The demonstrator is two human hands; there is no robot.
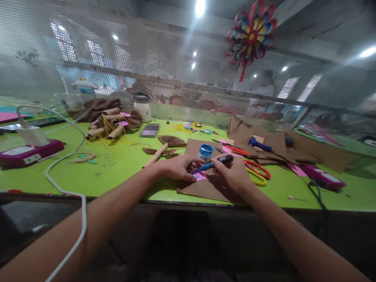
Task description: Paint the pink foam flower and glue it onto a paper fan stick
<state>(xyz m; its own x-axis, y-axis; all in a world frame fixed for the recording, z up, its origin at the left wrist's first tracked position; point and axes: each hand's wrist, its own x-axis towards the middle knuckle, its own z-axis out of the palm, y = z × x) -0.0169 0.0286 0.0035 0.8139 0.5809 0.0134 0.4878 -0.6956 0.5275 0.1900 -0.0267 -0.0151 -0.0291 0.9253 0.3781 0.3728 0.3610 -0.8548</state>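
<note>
Right hand (233,172): fingers closed around the marker (208,166), slanted, tip end down and to the left, at the pink paper (201,176). Can't tell if the tip touches. Left hand (183,166): fingers bent, thumb and forefinger partly apart, tips at the left edge of the paper; can't tell if they pinch it or just press it. Paper is small, lies between the hands on the brown sheet (189,188), near the front edge of the table (117,172). Marks show on it, too small to read.

Step looks like drawing. To do it well: press the paper flat with the left fingertips near the edge, clear of the line. Light, even strokes; a piece this small likely skids or creases if pushed hard. Keep skin off fresh ink, it may smear. Watch the jar (206,149) just behind the fingers; a knuckle could knock it. Scissors (263,169) lie to the right of the right hand, so keep that wrist low and steady.
</note>
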